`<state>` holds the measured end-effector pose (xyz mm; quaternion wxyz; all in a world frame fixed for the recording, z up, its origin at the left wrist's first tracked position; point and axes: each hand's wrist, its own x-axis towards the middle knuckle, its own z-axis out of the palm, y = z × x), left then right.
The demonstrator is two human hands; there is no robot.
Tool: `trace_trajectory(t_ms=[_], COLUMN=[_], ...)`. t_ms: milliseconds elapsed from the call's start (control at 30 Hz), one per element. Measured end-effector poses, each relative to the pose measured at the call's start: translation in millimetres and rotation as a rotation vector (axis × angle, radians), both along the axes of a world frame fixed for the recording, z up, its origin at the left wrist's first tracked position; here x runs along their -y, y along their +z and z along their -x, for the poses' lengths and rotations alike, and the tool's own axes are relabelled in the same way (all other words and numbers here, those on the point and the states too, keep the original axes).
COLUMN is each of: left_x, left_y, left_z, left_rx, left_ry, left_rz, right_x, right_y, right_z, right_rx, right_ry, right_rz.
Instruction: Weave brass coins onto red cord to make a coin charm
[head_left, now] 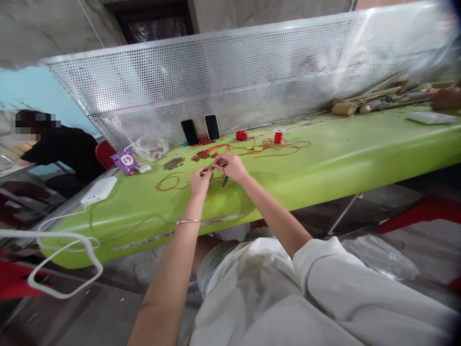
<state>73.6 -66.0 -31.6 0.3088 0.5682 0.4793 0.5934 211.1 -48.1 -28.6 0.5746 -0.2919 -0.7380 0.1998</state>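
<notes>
Above the green table my left hand [201, 180] and my right hand [230, 166] meet, fingertips pinched close together on a thin red cord [218, 179]. A loop of the cord hangs below my fingers, and another length lies curled on the table to the left. What sits exactly between the fingertips is too small to make out. Just under my right hand lies a small dark green tool [225, 181], its kind unclear. Beyond my hands are a pile of brown coin-like discs [174, 163] and a bundle of discs with red cord [201, 155].
Two phones [212, 127] lean against the perforated metal screen [216, 81]. A red cord ball [241, 135] and a spool [278, 137] stand right of them. Leftward are a purple box [125, 163], a plastic bag [151, 148] and a white power strip [100, 191]. A person [65, 149] sits far left.
</notes>
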Motion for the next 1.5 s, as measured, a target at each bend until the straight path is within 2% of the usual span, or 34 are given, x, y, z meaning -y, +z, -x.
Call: trace_trajectory(t_ms=[267, 700, 967, 1500], left_x=[-0.2, 4.1, 5.0, 7.1], left_y=[-0.3, 2.3, 1.6, 4.5], left_z=[0.8, -2.2, -1.1, -1.9], left_rx=[-0.031, -0.061, -0.104, -0.086], left_ry=[-0.011, -0.047, -0.023, -0.018], left_rz=[-0.014, -0.011, -0.003, 0.009], right_x=[4.9, -0.9, 1.9, -1.2], right_y=[4.2, 0.2, 3.2, 1.3], right_z=[-1.8, -3.3, -2.3, -2.4], right_rx=[0.066, 0.099, 0.18, 0.16], right_ry=[-0.008, -0.017, 0.043, 0.136], right_rz=[-0.032, -0.012, -0.043, 0.063])
